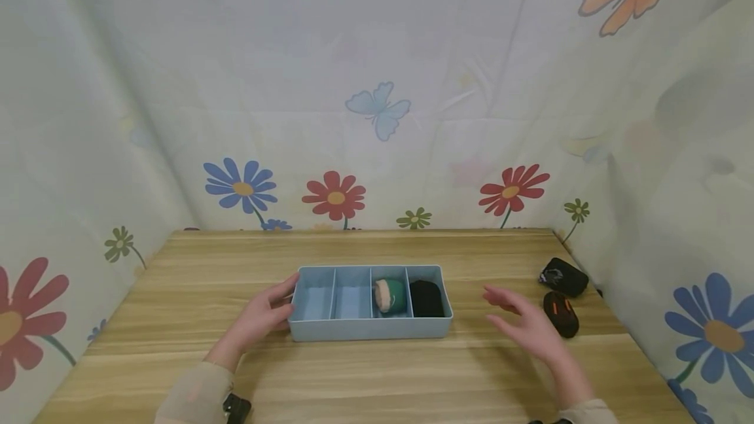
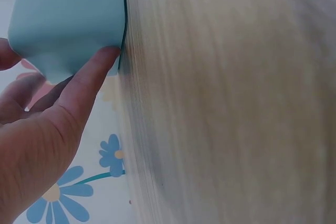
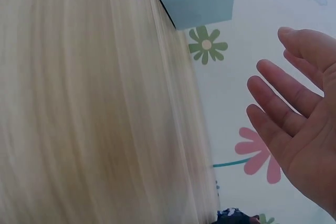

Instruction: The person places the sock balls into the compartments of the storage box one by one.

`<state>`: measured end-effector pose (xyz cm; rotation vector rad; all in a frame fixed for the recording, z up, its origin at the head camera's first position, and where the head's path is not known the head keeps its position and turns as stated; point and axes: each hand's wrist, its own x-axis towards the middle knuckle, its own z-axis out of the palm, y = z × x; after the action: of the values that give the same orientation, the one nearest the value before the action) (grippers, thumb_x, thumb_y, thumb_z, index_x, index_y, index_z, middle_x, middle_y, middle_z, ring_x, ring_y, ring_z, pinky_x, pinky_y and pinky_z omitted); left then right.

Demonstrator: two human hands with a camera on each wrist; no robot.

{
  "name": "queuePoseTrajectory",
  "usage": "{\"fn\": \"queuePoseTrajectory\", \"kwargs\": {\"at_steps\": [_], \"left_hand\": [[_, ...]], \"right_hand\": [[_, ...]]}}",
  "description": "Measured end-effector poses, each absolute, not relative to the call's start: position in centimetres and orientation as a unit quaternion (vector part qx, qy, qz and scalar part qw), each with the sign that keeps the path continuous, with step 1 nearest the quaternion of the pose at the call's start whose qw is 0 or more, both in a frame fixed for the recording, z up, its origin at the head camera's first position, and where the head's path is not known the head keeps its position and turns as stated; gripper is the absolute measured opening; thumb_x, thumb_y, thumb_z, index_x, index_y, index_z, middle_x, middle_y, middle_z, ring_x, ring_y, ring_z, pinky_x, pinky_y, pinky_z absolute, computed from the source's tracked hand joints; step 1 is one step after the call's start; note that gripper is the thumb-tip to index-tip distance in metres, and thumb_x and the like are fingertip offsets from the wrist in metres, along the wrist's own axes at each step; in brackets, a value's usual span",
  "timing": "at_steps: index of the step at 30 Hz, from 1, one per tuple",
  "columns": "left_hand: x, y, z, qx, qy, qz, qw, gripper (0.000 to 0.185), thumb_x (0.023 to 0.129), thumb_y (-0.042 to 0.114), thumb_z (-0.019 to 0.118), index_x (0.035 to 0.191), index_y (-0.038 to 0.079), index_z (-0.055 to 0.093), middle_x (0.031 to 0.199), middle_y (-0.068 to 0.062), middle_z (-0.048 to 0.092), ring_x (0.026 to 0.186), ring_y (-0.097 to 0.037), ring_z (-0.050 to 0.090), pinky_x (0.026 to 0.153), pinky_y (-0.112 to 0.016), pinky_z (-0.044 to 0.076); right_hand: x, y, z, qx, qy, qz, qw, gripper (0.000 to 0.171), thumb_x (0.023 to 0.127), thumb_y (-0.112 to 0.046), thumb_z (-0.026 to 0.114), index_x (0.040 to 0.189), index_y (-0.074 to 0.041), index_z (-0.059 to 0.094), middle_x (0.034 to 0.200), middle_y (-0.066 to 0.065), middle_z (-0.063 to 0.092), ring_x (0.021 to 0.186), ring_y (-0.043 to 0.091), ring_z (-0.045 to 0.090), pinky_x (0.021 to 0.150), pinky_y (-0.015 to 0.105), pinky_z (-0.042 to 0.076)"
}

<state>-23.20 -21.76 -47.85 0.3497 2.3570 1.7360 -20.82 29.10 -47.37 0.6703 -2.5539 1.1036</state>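
Observation:
A light blue box point(image 1: 371, 328) with several compartments in a row stands on the wooden table. My left hand point(image 1: 264, 311) is at its left end, with extended fingers touching the end wall point(image 2: 71, 19) in the left wrist view. Inside the third compartment from the left sits a rolled green-and-cream cloth bundle point(image 1: 391, 296); a black bundle point(image 1: 427, 298) fills the rightmost one. To the right of the box, my right hand point(image 1: 533, 329) hovers over the table, holding nothing, its fingers spread and relaxed in the right wrist view.
Two small dark bundles lie at the table's right side beyond my right hand: one black with a grey pattern point(image 1: 563, 277), one black with orange marks point(image 1: 561, 314). A flower-and-butterfly-printed curtain point(image 1: 377, 169) hangs behind and along both sides of the table point(image 1: 365, 378).

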Motion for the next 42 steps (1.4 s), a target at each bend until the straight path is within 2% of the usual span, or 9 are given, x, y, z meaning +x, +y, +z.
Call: {"fn": "queuePoseTrajectory", "kwargs": {"at_steps": [4, 9, 14, 21, 23, 27, 30, 42], "left_hand": [[-23.2, -21.7, -47.8, 0.111, 0.793, 0.590, 0.100, 0.066, 0.095, 0.001, 0.051, 0.156, 0.003, 0.025, 0.158, -0.027, 0.022, 0.135, -0.049, 0.037, 0.091, -0.045, 0.053], [-23.3, -21.8, -47.9, 0.119, 0.793, 0.589, 0.101, 0.066, 0.095, 0.001, 0.050, 0.156, 0.001, 0.023, 0.157, -0.029, 0.020, 0.135, -0.051, 0.036, 0.091, -0.046, 0.053], [-23.3, -21.7, -48.0, 0.108, 0.797, 0.585, 0.101, 0.066, 0.095, 0.002, 0.051, 0.156, 0.003, 0.025, 0.158, -0.027, 0.022, 0.136, -0.049, 0.036, 0.091, -0.045, 0.053], [-23.4, -21.7, -48.1, 0.106, 0.798, 0.585, 0.100, 0.066, 0.095, 0.002, 0.051, 0.156, 0.004, 0.025, 0.158, -0.027, 0.022, 0.136, -0.050, 0.036, 0.091, -0.046, 0.053], [-23.4, -21.7, -48.2, 0.108, 0.796, 0.587, 0.101, 0.066, 0.095, 0.001, 0.050, 0.156, 0.004, 0.025, 0.158, -0.027, 0.022, 0.136, -0.050, 0.035, 0.091, -0.046, 0.053], [-23.4, -21.7, -48.2, 0.106, 0.797, 0.586, 0.100, 0.066, 0.095, 0.001, 0.051, 0.156, 0.004, 0.026, 0.158, -0.027, 0.022, 0.136, -0.050, 0.035, 0.091, -0.045, 0.053], [-23.4, -21.7, -48.2, 0.104, 0.800, 0.583, 0.098, 0.066, 0.095, 0.001, 0.051, 0.156, 0.005, 0.026, 0.158, -0.027, 0.022, 0.136, -0.050, 0.036, 0.090, -0.045, 0.054], [-23.4, -21.7, -48.0, 0.106, 0.802, 0.580, 0.097, 0.066, 0.095, 0.002, 0.051, 0.156, 0.004, 0.026, 0.158, -0.027, 0.022, 0.136, -0.049, 0.036, 0.090, -0.045, 0.054]], "right_hand": [[-20.6, 29.9, -47.2, 0.227, -0.886, 0.372, 0.157, 0.052, 0.084, -0.003, 0.077, 0.133, -0.001, 0.059, 0.116, 0.009, 0.070, 0.108, 0.018, 0.065, 0.092, 0.014, 0.045], [-20.2, 30.7, -46.9, 0.219, -0.892, 0.359, 0.167, 0.052, 0.083, -0.001, 0.077, 0.132, -0.001, 0.059, 0.117, 0.009, 0.070, 0.108, 0.014, 0.064, 0.092, 0.009, 0.041], [-19.9, 32.0, -46.6, 0.223, -0.883, 0.369, 0.183, 0.052, 0.080, 0.005, 0.077, 0.129, 0.003, 0.059, 0.117, 0.014, 0.069, 0.109, 0.005, 0.060, 0.091, 0.007, 0.040], [-19.3, 34.2, -45.9, 0.203, -0.879, 0.390, 0.185, 0.055, 0.083, 0.002, 0.076, 0.134, -0.001, 0.057, 0.121, 0.017, 0.067, 0.112, -0.009, 0.052, 0.090, 0.008, 0.039], [-19.1, 34.9, -45.8, 0.200, -0.878, 0.394, 0.184, 0.057, 0.083, 0.002, 0.076, 0.137, -0.002, 0.056, 0.123, 0.012, 0.066, 0.114, -0.009, 0.051, 0.091, 0.008, 0.038], [-18.7, 36.1, -45.6, 0.189, -0.884, 0.389, 0.180, 0.060, 0.085, 0.000, 0.075, 0.140, -0.008, 0.054, 0.126, -0.007, 0.063, 0.115, -0.011, 0.049, 0.092, 0.005, 0.035], [-18.6, 37.1, -45.6, 0.186, -0.888, 0.379, 0.182, 0.061, 0.085, -0.001, 0.075, 0.141, -0.007, 0.053, 0.127, -0.013, 0.060, 0.115, -0.012, 0.047, 0.092, 0.004, 0.034], [-19.0, 40.7, -46.4, 0.195, -0.887, 0.377, 0.184, 0.066, 0.080, 0.002, 0.078, 0.139, 0.004, 0.050, 0.131, -0.027, 0.048, 0.118, -0.015, 0.041, 0.092, 0.003, 0.030]]}}
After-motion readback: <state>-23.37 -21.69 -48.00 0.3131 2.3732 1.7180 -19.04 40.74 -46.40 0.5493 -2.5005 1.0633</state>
